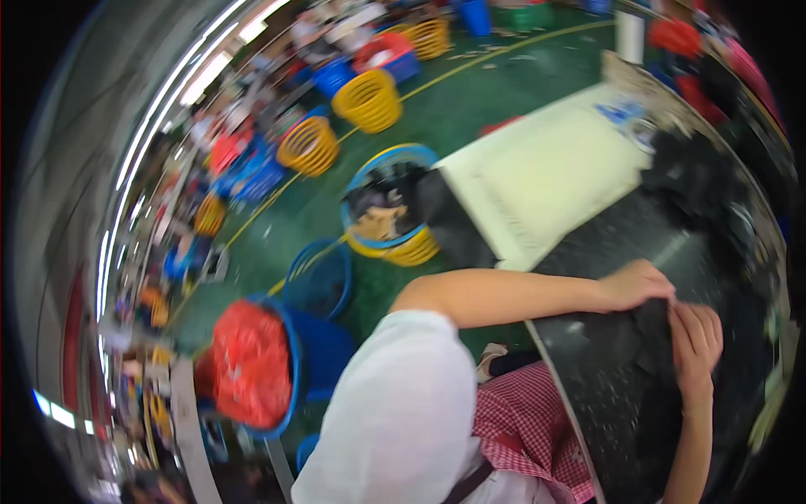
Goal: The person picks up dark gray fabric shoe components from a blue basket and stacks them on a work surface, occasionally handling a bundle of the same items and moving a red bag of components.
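My left hand (635, 286) reaches across the dark speckled tabletop (600, 395), its fingers pinched together. Beside it, my right hand (695, 340) has its fingers bent inward, and the fingertips of both hands meet. A piece of thin black material (650, 336), which looks like fabric, hangs from this pinch and lies over the table between the hands. Its lower edge blends into the dark surface. Past my hands lies a crumpled heap of black material (693, 172). A pale cream sheet or board (546, 160) covers the far part of the table.
Left of the table stand a blue and yellow basket (390, 160) holding dark and tan pieces, a dark blue tub (319, 277) and a blue bin (323, 353) with a red plastic bag (252, 365). Yellow baskets (367, 101) line the green floor farther off.
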`<action>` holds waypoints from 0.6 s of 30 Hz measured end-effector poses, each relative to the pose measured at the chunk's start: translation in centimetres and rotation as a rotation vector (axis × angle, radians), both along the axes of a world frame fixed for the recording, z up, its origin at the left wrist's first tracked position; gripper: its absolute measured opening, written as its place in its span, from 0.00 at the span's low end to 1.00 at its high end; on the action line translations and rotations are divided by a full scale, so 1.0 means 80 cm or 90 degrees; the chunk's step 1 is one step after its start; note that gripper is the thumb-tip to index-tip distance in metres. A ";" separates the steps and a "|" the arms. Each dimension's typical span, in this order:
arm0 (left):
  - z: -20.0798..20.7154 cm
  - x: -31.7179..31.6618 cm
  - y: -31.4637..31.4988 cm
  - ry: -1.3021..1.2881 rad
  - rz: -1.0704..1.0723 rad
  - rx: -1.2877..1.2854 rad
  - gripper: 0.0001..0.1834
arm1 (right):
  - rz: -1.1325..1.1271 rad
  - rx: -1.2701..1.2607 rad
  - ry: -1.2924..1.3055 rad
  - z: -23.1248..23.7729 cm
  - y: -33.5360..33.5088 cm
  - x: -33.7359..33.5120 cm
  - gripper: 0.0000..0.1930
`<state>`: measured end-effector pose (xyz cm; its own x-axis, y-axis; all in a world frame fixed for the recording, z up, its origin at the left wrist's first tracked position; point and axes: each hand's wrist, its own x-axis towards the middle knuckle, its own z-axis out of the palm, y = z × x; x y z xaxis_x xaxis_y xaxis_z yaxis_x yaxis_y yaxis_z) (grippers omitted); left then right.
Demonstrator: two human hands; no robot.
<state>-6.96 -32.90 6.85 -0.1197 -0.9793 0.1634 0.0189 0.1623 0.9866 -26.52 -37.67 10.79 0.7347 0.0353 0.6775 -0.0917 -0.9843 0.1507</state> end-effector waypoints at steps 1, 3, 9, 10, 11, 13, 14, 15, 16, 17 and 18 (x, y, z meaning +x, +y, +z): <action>0.000 -0.009 -0.005 -0.023 0.022 -0.005 0.14 | -0.001 -0.009 0.017 -0.003 0.000 -0.009 0.13; -0.011 -0.013 -0.003 -0.040 0.067 -0.002 0.15 | 0.026 0.006 0.015 -0.014 0.000 -0.010 0.12; -0.018 0.002 -0.007 -0.170 0.196 -0.032 0.18 | 0.007 0.166 0.004 -0.013 -0.004 -0.002 0.09; -0.009 0.002 -0.005 -0.160 0.158 -0.007 0.19 | -0.016 0.270 -0.011 -0.023 -0.008 -0.020 0.09; -0.001 -0.001 -0.001 -0.149 0.118 0.020 0.20 | -0.039 0.376 -0.023 -0.031 -0.013 -0.040 0.09; 0.002 -0.004 0.006 -0.242 0.044 -0.234 0.19 | -0.134 0.677 -0.219 -0.043 -0.038 -0.086 0.11; 0.001 -0.008 0.010 -0.309 -0.034 -0.495 0.18 | -0.238 0.961 -0.435 -0.028 -0.028 -0.102 0.12; -0.001 -0.007 0.017 -0.353 -0.029 -0.492 0.16 | -0.174 0.894 -0.551 -0.010 -0.025 -0.112 0.16; 0.004 -0.006 0.021 -0.398 -0.033 -0.491 0.14 | -0.204 0.834 -0.529 0.004 -0.018 -0.122 0.15; 0.003 -0.003 0.020 -0.416 -0.021 -0.473 0.14 | -0.243 0.773 -0.506 0.019 -0.007 -0.131 0.14; 0.008 0.004 0.025 -0.442 -0.008 -0.445 0.14 | -0.424 0.668 -0.209 0.046 0.018 -0.106 0.10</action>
